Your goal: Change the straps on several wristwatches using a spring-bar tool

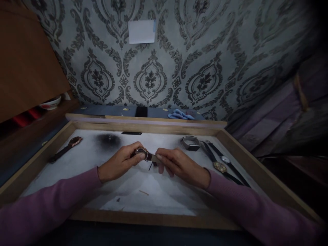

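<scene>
A wristwatch (140, 150) with a rose-gold case and dark strap is held up above the white tray floor, between both hands. My left hand (123, 162) grips its case, thumb across the front. On the strap side, my right hand (179, 165) pinches the brown strap (150, 157) near the case, with a pale flat piece at the fingertips that I cannot make out. A thin dark strip shows just under the strap. Part of the watch face is covered by the left thumb.
A shallow wooden-framed tray (164, 220) surrounds the work. Another brown-strapped watch (75, 140) lies at left. At right are a square grey watch (191, 142), a gold-faced watch (219, 166) and a silver one (225, 159). A blue cloth (180, 114) lies behind the back rim.
</scene>
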A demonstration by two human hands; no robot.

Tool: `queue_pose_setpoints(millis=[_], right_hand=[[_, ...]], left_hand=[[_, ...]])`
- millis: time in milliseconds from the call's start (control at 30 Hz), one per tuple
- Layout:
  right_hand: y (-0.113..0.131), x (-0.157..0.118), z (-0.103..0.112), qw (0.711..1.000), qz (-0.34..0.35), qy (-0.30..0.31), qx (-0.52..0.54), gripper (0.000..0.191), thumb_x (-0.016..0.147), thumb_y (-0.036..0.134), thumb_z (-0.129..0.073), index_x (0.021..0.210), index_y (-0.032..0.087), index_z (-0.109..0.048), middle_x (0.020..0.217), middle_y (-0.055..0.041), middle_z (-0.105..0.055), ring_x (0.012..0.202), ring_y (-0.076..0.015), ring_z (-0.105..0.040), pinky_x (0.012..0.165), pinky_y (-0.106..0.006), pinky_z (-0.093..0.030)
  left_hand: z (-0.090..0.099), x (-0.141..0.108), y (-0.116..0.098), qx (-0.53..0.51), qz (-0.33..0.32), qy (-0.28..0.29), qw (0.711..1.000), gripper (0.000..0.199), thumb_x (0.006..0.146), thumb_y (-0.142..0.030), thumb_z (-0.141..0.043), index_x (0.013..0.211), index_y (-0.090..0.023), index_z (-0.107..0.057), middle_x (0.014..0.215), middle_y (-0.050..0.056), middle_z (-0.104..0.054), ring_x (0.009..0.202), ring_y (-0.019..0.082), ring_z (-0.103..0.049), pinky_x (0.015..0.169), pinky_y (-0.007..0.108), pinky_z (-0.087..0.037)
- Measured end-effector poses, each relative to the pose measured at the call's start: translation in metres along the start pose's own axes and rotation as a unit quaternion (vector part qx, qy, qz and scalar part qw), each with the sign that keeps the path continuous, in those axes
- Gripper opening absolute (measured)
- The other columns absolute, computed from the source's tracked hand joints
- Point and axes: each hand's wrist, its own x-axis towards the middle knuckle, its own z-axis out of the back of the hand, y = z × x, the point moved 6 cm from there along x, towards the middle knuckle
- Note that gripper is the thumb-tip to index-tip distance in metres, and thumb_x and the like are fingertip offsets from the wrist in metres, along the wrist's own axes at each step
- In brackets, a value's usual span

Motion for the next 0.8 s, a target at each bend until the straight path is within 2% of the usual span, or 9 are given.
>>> queue_pose_setpoints(millis=[167, 400, 600, 800], right_hand=[[0.004, 0.000, -0.001, 0.998, 0.034, -0.017, -0.057, 0.041, 0.101, 0.041, -0.027, 0.070, 0.019, -0.043, 0.055, 0.0043, -0.043, 0.047, -0.0089, -0.041, 0.051, -0.022, -0.033], [0.006, -0.001, -0.005, 0.997, 0.055, -0.017, -0.059, 0.038, 0.101, 0.039, -0.029, 0.071, 0.020, -0.041, 0.056, 0.0052, -0.038, 0.047, -0.0088, -0.037, 0.050, -0.022, -0.029], [0.004, -0.004, -0.007, 0.984, 0.073, -0.041, -0.156, 0.027, 0.097, 0.025, -0.035, 0.071, 0.020, -0.041, 0.053, 0.0067, -0.030, 0.043, -0.0086, -0.029, 0.048, -0.023, -0.023], [0.008, -0.006, -0.009, 0.972, 0.090, -0.045, -0.212, 0.024, 0.093, 0.017, -0.033, 0.070, 0.021, -0.036, 0.053, 0.0065, -0.027, 0.044, -0.0091, -0.025, 0.048, -0.025, -0.018]], left_hand=[[-0.004, -0.001, 0.004, -0.054, 0.026, 0.024, 0.998, 0.025, 0.093, -0.040, -0.048, 0.081, -0.017, -0.048, 0.063, -0.006, -0.034, 0.055, 0.009, -0.030, 0.051, 0.023, -0.025], [-0.006, -0.004, 0.006, -0.044, 0.031, 0.050, 0.997, 0.023, 0.091, -0.038, -0.049, 0.083, -0.017, -0.050, 0.062, -0.006, -0.034, 0.054, 0.009, -0.030, 0.050, 0.024, -0.024], [-0.008, -0.006, 0.005, -0.060, 0.042, 0.062, 0.995, 0.023, 0.092, -0.036, -0.049, 0.079, -0.017, -0.049, 0.062, -0.007, -0.032, 0.053, 0.009, -0.027, 0.050, 0.023, -0.023], [-0.013, -0.008, 0.013, -0.118, 0.097, 0.098, 0.983, 0.026, 0.092, -0.041, -0.049, 0.083, -0.017, -0.049, 0.061, -0.007, -0.037, 0.049, 0.008, -0.026, 0.047, 0.023, -0.021]])
